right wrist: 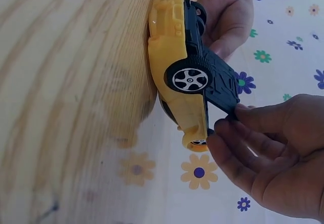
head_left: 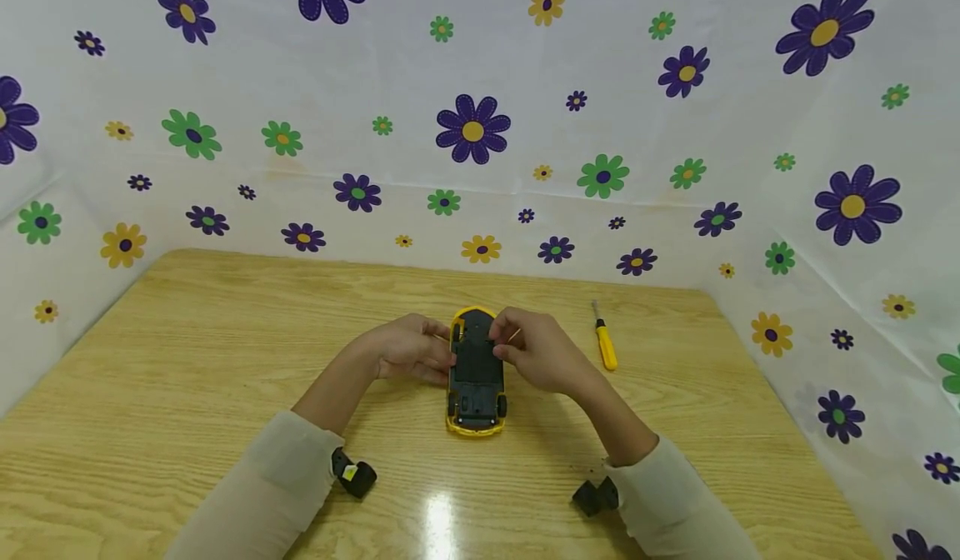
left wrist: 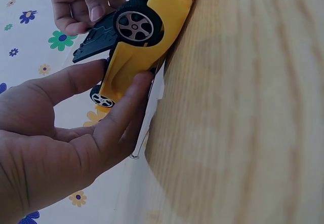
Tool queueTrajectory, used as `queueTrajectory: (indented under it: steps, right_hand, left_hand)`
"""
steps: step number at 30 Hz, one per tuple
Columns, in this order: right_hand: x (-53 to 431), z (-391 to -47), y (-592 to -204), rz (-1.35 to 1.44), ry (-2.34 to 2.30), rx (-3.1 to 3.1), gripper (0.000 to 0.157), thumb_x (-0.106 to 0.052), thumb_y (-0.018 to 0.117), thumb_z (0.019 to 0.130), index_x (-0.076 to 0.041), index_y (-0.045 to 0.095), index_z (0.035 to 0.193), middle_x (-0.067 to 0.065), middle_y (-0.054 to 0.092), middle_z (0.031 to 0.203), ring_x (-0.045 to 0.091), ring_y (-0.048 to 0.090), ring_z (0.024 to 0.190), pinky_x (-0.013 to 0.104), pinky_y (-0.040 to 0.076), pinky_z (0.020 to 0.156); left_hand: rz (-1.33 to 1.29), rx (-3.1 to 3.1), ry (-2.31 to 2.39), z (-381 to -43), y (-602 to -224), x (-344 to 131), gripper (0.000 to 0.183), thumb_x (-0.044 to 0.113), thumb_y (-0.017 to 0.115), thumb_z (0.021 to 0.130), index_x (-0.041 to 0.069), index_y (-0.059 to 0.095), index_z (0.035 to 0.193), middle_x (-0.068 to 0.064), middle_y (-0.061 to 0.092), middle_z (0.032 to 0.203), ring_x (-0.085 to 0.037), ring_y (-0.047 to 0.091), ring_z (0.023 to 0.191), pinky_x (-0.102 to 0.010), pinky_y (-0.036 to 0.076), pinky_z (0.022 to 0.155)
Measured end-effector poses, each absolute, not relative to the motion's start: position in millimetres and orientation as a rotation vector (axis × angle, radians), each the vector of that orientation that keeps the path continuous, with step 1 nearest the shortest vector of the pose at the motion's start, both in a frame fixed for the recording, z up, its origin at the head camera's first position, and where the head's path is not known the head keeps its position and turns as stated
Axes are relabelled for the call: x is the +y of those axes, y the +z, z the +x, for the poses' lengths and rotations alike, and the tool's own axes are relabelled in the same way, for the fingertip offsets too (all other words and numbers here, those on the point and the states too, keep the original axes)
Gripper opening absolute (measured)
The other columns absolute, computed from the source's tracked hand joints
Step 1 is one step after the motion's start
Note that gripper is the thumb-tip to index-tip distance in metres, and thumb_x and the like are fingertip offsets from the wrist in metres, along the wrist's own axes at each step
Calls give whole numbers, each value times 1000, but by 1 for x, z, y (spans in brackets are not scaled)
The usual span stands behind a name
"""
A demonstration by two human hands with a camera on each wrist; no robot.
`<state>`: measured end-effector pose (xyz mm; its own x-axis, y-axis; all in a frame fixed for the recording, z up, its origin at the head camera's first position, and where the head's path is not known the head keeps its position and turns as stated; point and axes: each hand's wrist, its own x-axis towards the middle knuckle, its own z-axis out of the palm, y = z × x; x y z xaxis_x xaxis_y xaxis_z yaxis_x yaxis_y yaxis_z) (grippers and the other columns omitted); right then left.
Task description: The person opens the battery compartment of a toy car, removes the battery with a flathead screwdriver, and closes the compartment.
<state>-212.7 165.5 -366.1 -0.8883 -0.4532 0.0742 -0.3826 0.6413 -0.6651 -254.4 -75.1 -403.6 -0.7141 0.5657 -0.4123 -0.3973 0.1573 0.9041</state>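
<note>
A yellow toy car lies upside down on the table, its black base plate facing up. In the right wrist view the base plate slants away from the yellow body at one end, leaving a gap. My right hand pinches that raised end between thumb and fingers. On the other side, my left hand grips the yellow body, thumb and fingers around its side. Black wheels with silver hubs sit in the car's arches.
A screwdriver with a yellow handle lies on the wooden table, right of my right hand. White cloth with printed flowers hangs behind the table and along its sides. Black wrist cameras are worn at both sleeves.
</note>
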Motion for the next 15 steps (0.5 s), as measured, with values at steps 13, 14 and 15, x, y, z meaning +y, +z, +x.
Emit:
queueTrajectory:
  steps: [13, 14, 15]
  right_hand:
    - [168, -217, -367, -812, -1181, 2711, 14, -2, 66, 99, -10, 68, 110, 4, 70, 104, 17, 69, 91, 28, 62, 74]
    - [169, -217, -367, -820, -1182, 2710, 14, -2, 66, 99, -10, 68, 111, 4, 70, 104, 17, 70, 90, 29, 62, 74]
    - [170, -218, -367, -825, -1187, 2709, 14, -2, 66, 100, -10, 68, 111, 5, 70, 104, 17, 70, 90, 29, 62, 74]
  left_hand:
    - [155, 1710, 1664, -253, -401, -74, 67, -12, 60, 93, -10, 28, 152, -29, 61, 126, -31, 69, 104, -46, 59, 96]
    - [151, 1710, 1663, -253, -401, -74, 68, -12, 60, 93, -10, 28, 153, -29, 60, 127, -32, 69, 106, -46, 58, 97]
    - [146, 1708, 1663, -253, -401, -74, 69, -11, 60, 94, -10, 26, 153, -29, 59, 129, -33, 68, 108, -46, 58, 97]
